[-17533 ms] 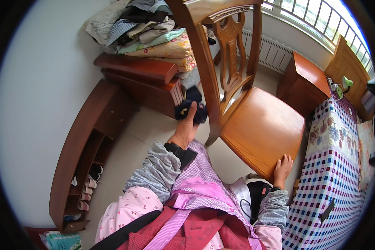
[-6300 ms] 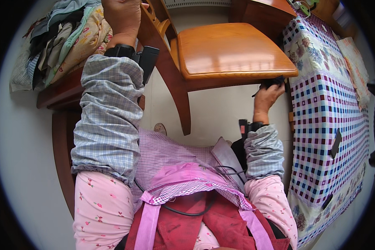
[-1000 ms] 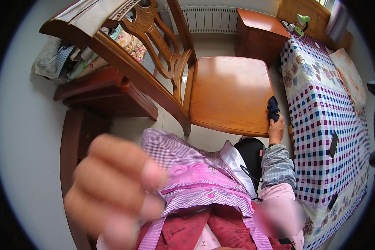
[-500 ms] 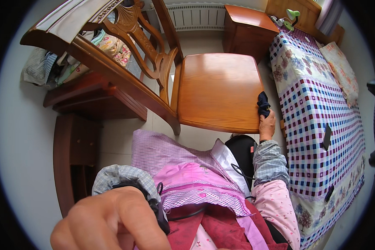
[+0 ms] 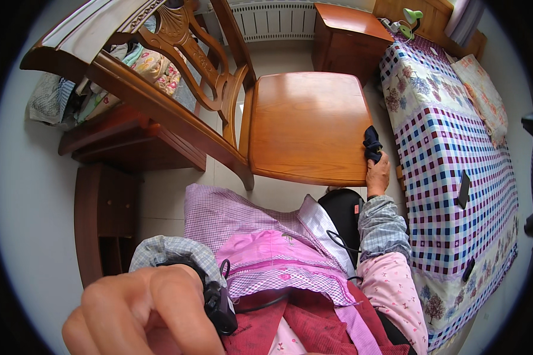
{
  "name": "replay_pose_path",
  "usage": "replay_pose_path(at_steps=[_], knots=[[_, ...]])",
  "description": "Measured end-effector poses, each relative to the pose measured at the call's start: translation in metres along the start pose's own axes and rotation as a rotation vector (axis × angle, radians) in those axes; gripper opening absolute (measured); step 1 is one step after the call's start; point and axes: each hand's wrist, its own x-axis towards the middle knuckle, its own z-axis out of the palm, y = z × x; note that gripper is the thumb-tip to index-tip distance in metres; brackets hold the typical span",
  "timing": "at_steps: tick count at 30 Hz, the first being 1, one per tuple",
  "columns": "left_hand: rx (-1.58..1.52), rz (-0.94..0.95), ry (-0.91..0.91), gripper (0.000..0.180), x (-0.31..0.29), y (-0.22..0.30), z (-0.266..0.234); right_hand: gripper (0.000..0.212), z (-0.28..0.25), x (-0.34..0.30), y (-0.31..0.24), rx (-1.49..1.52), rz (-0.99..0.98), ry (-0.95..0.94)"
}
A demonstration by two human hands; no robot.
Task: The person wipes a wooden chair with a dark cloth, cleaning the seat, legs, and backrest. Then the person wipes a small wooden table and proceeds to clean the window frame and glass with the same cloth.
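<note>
A wooden chair [image 5: 308, 127] with a glossy brown seat and a carved backrest stands in front of me. At the seat's right edge, my right hand [image 5: 378, 173] is closed on a crumpled dark blue cloth [image 5: 372, 144], which lies against the edge near the front corner. My left hand [image 5: 142, 310] is raised large and close at the lower left. Its fingers are curled, and whatever they may hold is hidden. A black device [image 5: 220, 307] with a cable is on my left wrist, by the grey checked sleeve cuff.
On the right is a bed with a checked cover [image 5: 450, 177], bearing a dark phone [image 5: 464, 189]. Beyond the chair are a wooden cabinet [image 5: 346, 44] and a white radiator [image 5: 272, 22]. A wooden bench [image 5: 142, 142] with piled fabrics and a low cabinet [image 5: 103, 219] stand left.
My left hand has shifted slightly left, showing more of the wrist device. The right hand and cloth stay at the seat's edge. The whole view has moved a little.
</note>
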Motion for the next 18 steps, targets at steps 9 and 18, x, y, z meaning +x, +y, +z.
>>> replay_pose_path(at_steps=[9,18], knots=[[0.042,0.086,-0.056,0.008,-0.002,0.0,0.001,0.052,0.005,0.001,0.004,0.002,-0.013,0.003],[0.602,-0.045,0.404,0.036,-0.066,-0.049,-0.075,0.044,-0.003,-0.007,-0.022,0.059,-0.426,0.12]])
